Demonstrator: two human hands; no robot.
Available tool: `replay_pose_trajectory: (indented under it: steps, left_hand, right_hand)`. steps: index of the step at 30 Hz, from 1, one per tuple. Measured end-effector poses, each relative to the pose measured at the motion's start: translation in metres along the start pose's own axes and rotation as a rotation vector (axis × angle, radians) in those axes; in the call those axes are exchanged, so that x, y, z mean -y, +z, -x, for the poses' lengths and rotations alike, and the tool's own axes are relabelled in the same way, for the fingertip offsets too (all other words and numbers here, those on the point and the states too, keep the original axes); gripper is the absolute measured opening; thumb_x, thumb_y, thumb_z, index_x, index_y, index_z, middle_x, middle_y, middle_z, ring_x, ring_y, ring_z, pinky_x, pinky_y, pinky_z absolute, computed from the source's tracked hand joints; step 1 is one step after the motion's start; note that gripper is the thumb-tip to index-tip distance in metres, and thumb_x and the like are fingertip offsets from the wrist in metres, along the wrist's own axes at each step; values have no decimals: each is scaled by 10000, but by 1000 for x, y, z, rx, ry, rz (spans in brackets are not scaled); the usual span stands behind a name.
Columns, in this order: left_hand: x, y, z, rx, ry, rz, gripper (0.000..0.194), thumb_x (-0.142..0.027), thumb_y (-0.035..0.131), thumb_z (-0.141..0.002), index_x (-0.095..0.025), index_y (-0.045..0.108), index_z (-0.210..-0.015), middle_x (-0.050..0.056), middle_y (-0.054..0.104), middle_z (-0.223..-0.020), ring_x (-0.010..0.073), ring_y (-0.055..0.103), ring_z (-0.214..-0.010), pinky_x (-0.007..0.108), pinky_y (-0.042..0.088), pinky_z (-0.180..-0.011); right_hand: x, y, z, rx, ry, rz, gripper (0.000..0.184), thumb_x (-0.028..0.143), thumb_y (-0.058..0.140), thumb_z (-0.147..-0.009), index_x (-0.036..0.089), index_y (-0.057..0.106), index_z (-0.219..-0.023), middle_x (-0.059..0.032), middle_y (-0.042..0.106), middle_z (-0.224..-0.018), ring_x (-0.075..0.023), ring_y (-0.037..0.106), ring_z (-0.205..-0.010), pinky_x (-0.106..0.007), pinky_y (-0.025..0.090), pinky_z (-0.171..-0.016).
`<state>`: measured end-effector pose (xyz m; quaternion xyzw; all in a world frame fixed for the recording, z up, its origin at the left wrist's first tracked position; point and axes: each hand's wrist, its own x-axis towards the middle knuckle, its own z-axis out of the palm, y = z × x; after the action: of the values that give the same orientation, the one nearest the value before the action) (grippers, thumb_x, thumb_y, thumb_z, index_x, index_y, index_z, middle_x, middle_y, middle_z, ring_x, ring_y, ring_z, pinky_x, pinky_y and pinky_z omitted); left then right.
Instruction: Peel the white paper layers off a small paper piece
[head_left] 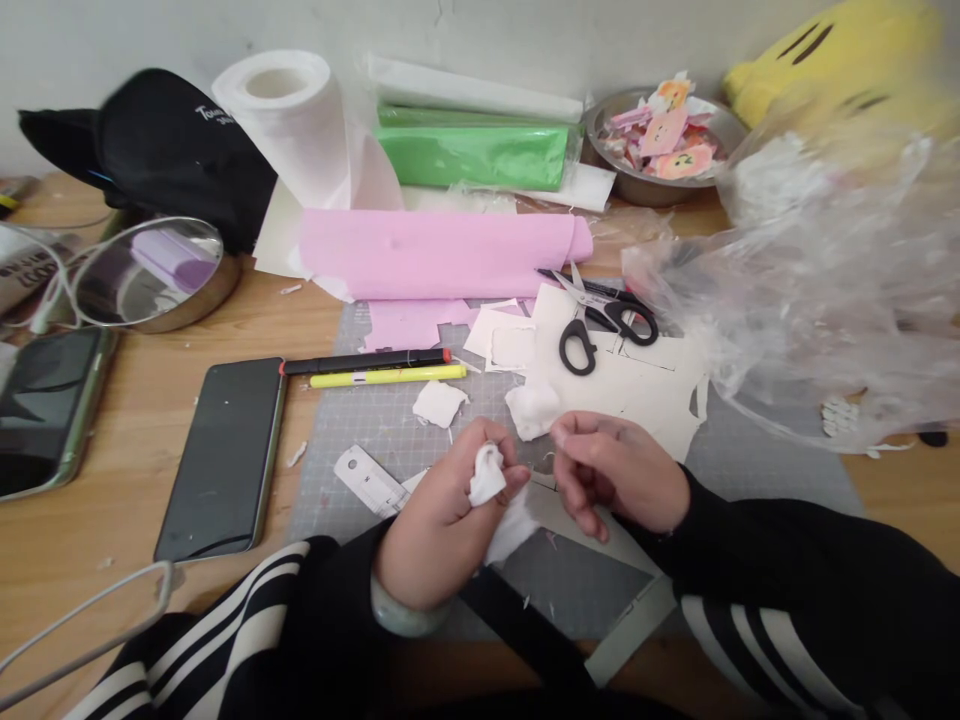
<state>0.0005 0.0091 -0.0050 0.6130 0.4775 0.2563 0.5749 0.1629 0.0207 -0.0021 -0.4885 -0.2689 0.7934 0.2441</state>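
My left hand [461, 510] is curled around a small folded piece of white, soft-looking material [487, 475], pinched near the thumb. To its right, my right hand [615, 470] hovers over the cutting mat with thumb and index finger drawn together and the other fingers loosely curled. Whether anything lies between those fingertips is too small to tell. A white cotton wad [532, 408] rests just beyond my hands, and more white fluff [514, 525] shows beneath my left hand. A small white padded square [440, 403] lies beyond the left hand.
On the grey cutting mat [330, 420] lie scissors [592, 310], cream card [637, 390], a ruler [369, 480], a yellow pen [386, 376] and a black marker [367, 361]. Behind are a pink sheet roll [442, 255] and white roll [292, 130]. A phone [221, 455] lies left; plastic bags [832, 280] crowd the right.
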Motion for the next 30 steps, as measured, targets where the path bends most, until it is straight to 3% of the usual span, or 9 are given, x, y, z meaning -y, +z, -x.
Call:
replay_pose_trajectory:
  steps: [4, 13, 19, 25, 30]
  left_hand:
    - [1, -1, 0, 8, 7, -14, 112, -290, 405, -842, -192, 384, -793, -38, 392, -651, 79, 365, -569, 213, 308, -523]
    - [-1, 0, 2, 2, 13, -8, 112, -287, 402, -843, -193, 377, -786, -45, 381, -632, 70, 348, -539, 203, 305, -495]
    - [-3, 0, 3, -97, 24, -15, 136, -307, 426, -829, -195, 380, -770, -47, 375, -606, 69, 335, -503, 207, 281, -463]
    - [-2, 1, 3, -86, 33, 17, 132, -304, 427, -832, -198, 380, -769, -51, 367, -606, 65, 332, -502, 207, 279, -475]
    - [-1, 0, 1, 0, 15, 2, 118, -297, 412, -839, -199, 380, -783, -51, 371, -624, 67, 342, -539, 199, 297, -499]
  right_hand:
    - [-5, 5, 5, 194, 119, 151, 92, 211, 470, -679, 158, 412, -726, 60, 542, -439, -46, 413, -255, -121, 296, -240]
    - [-1, 7, 10, 223, 196, 197, 74, 83, 400, -605, 149, 403, -639, 68, 526, -430, -27, 424, -282, -104, 318, -280]
    - [-3, 5, 5, 104, 152, 141, 66, 152, 461, -602, 155, 401, -628, 59, 525, -407, -53, 442, -272, -119, 325, -247]
    - [1, -2, -1, -112, -122, -41, 142, 225, 483, -634, 170, 353, -634, 72, 504, -426, -57, 448, -279, -128, 322, -240]
    - [-9, 5, 4, 175, 65, 91, 151, 245, 508, -680, 155, 411, -751, 49, 558, -480, -59, 475, -313, -133, 356, -273]
